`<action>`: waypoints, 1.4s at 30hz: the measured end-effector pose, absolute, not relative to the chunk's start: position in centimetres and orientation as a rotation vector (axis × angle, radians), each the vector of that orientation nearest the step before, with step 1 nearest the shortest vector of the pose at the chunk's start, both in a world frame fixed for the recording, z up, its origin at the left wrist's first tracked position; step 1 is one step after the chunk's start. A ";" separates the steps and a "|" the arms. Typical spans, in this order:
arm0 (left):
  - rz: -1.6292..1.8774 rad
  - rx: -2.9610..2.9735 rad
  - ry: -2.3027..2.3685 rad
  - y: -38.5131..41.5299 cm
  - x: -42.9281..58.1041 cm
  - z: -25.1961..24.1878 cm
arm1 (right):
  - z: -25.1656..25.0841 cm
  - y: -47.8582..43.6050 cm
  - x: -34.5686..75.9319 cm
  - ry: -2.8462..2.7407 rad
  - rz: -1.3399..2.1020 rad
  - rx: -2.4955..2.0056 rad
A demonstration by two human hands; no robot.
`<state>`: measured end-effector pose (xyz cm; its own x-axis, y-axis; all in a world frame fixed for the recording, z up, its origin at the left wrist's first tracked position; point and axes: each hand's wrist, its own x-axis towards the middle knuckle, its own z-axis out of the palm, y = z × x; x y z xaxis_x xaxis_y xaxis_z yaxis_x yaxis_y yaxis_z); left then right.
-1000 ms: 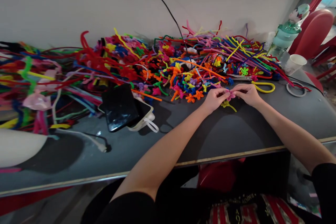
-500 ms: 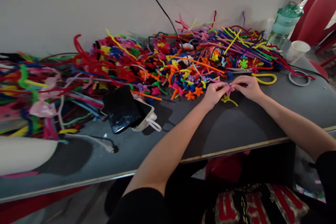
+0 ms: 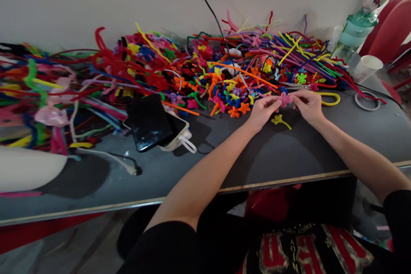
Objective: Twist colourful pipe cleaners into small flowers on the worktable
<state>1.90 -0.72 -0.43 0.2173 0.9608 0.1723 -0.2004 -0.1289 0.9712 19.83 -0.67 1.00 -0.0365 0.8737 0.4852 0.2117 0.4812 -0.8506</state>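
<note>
Over the grey table, our left hand and right hand both pinch one pink flower, with a yellow flower lying near them.

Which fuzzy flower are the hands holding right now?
The pink flower pinched between the left hand and right hand. The yellow flower lies on the table, and other flowers are in the pile.

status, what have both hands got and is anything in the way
Left hand and right hand both pinching small fuzzy pink flower. Fuzzy yellow flower lying close by on dark grey tabletop. No obstruction seen between hands.
</note>
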 end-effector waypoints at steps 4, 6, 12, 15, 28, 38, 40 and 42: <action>1.215 1.240 0.789 -0.7 2.0 -0.6 | 0.6 -0.2 20.0 -1.447 0.538 -0.973; 1.179 1.252 0.799 -0.8 2.1 -0.6 | 0.6 -0.1 20.0 -1.463 0.551 -0.984; 1.220 1.169 0.883 -1.1 2.4 -0.4 | 1.2 -1.0 19.5 -1.643 0.656 -0.945; 1.244 1.099 0.906 -1.1 2.2 -0.2 | 1.3 -1.3 19.4 -1.705 0.708 -0.905; 1.148 1.304 0.745 -1.5 2.0 0.5 | 1.4 -1.2 19.6 -1.675 0.736 -0.838; 1.117 1.262 0.791 -1.8 1.9 0.6 | 2.1 -1.9 19.4 -1.774 0.467 -0.864; 1.119 1.264 0.800 -1.9 1.9 0.6 | 2.1 -2.0 19.4 -1.782 0.461 -0.876; 1.106 1.266 0.814 -1.9 1.8 0.6 | 2.1 -2.0 19.5 -1.791 0.469 -0.893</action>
